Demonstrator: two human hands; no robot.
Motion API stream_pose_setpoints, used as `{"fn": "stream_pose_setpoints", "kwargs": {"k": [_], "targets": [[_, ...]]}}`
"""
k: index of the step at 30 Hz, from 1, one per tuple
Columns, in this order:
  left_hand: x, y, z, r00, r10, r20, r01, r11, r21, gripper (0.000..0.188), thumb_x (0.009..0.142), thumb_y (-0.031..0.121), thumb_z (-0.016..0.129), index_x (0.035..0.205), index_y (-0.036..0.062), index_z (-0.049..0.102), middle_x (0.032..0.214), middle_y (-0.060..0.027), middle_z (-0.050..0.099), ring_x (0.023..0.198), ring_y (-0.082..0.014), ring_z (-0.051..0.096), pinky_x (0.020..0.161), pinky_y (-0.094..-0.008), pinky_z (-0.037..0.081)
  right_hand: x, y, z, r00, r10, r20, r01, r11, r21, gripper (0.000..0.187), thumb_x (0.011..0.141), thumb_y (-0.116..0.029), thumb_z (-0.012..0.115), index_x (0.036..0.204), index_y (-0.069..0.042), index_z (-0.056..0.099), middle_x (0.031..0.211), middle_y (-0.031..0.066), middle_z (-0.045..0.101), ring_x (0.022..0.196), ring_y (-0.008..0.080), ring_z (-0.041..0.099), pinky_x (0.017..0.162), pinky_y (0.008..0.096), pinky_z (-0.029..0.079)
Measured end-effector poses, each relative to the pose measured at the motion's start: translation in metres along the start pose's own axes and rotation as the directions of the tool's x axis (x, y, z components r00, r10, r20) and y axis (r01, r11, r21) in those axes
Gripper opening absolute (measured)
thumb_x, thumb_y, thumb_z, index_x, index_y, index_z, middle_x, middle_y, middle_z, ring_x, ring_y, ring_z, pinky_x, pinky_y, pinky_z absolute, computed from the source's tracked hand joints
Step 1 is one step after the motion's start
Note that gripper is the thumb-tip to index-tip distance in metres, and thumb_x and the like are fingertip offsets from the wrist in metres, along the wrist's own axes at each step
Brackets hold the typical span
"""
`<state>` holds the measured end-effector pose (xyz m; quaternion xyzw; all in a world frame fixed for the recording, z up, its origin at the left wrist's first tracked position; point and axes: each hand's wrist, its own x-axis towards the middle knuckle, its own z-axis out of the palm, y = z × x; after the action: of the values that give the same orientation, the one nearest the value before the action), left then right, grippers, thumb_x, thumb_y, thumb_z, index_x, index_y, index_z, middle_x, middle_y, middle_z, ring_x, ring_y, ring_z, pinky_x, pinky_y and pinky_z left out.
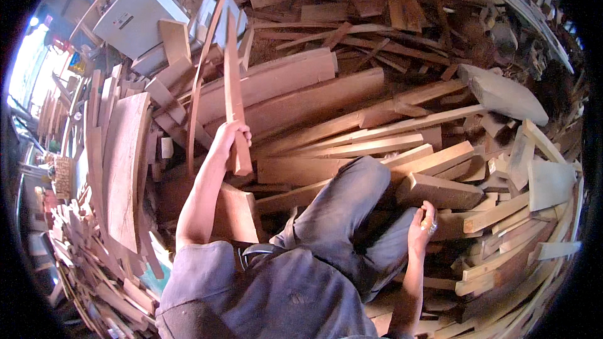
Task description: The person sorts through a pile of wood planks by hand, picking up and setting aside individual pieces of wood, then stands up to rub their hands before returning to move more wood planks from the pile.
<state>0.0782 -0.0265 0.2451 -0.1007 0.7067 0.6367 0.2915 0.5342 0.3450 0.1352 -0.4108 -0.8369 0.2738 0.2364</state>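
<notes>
My left hand (232,137) is closed round a long wooden strip (233,88) near its lower end. The strip stands up at a slight tilt and narrows toward its far tip. Another thin, bowed wooden strip (200,81) rises just left of it, apart from my fingers. My right hand (422,227) is beside my knee with its fingers loosely bent and apart. Something shiny with an orange spot shows at its fingers, perhaps a ring. Close to that hand lies a thick wooden block (440,191).
Heavy beams (308,103) and loose battens (389,127) lie piled ahead of me. A wide plank (124,163) leans at my left, by many upright offcuts. A white cabinet (138,16) is at the far left, and a grey slab (505,95) rests on the wood at the right.
</notes>
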Motion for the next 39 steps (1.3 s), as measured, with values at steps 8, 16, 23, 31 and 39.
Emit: {"fn": "stream_pose_setpoints", "kwargs": {"k": [8,16,23,31,39], "targets": [[0.1,0.042,0.047,0.97,0.235,0.059,-0.239,0.969,0.07,0.022,0.088,0.025,0.065,0.086,0.0031,0.064,0.072,-0.0084,0.066,0.061,-0.0215,0.065,0.061,-0.0357,0.055,-0.006,-0.004,-0.002,1.0,0.011,-0.002,-0.011,0.999,-0.049,0.029,0.096,-0.001,0.06,0.126,0.0,0.06,0.109,0.0211,0.066,0.103,0.0371,0.063,0.092,0.0459,0.05],[0.2,0.04,0.074,0.918,0.383,-0.103,-0.34,0.894,0.292,0.068,0.094,0.05,0.066,0.134,-0.0047,0.057,0.139,-0.0252,0.055,0.127,-0.0345,0.056,0.11,-0.0473,0.043,0.002,-0.034,0.001,0.998,0.049,0.033,-0.043,0.987,-0.156,0.025,0.096,-0.002,0.058,0.121,0.001,0.064,0.107,0.0199,0.068,0.099,0.0347,0.065,0.091,0.044,0.051],[0.184,-0.007,-0.039,0.736,0.594,-0.325,-0.032,0.51,0.86,0.075,0.084,0.029,0.08,0.146,0.0012,0.047,0.153,-0.0238,0.045,0.147,-0.039,0.038,0.118,-0.053,0.035,0.001,-0.018,0.003,0.997,0.046,0.056,-0.031,0.969,-0.245,0.029,0.097,-0.007,0.062,0.125,0.0,0.061,0.111,0.0226,0.066,0.102,0.0397,0.063,0.092,0.048,0.051],[0.245,-0.101,-0.259,0.809,0.459,-0.366,0.003,0.62,0.785,0.092,0.072,0.019,0.087,0.152,0.011,0.041,0.132,-0.0242,0.064,0.12,-0.0365,0.065,0.096,-0.0504,0.054,-0.004,-0.004,-0.003,0.998,0.028,0.053,-0.015,0.972,-0.235,0.026,0.096,-0.004,0.06,0.122,0.001,0.063,0.109,0.0203,0.067,0.1,0.0368,0.064,0.092,0.0458,0.051],[0.242,-0.11,-0.3,0.852,0.456,-0.258,-0.023,0.525,0.851,0.06,0.08,0.034,0.082,0.128,0.0049,0.061,0.102,-0.0219,0.074,0.091,-0.0385,0.072,0.084,-0.051,0.055,0.0,-0.003,-0.003,0.998,-0.035,0.053,0.047,0.964,-0.263,0.027,0.092,0.001,0.062,0.12,-0.001,0.063,0.107,0.0227,0.066,0.099,0.041,0.062,0.089,0.0492,0.051]]}}
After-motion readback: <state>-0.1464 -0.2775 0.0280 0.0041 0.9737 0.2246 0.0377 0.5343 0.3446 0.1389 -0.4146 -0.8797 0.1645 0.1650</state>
